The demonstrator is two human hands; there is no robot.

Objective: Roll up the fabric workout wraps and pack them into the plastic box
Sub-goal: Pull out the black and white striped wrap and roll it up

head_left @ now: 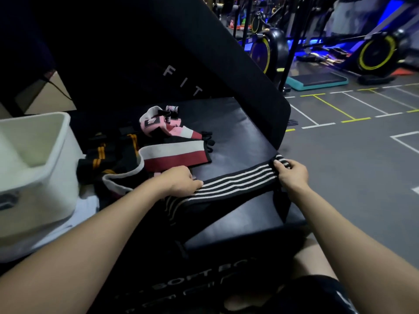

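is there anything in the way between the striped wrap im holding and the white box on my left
Yes. The black and white striped wrap lies stretched between both hands. Between it and the white plastic box lies a pile of other wraps: the red, white and black wrap and the black wraps with orange stripes. Lifting over them should clear.

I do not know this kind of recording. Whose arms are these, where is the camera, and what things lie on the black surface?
No machine here: a person wears a camera on the head, looking down at their own bare arms. The left hand and right hand hold a black wrap with white stripes stretched flat between them on a black padded box. Behind it lie more unrolled wraps: a red, white and black wrap, a pink wrap and a black wrap with orange stripes. The white plastic box stands at the left; no wraps show inside it. Gym machines stand behind.
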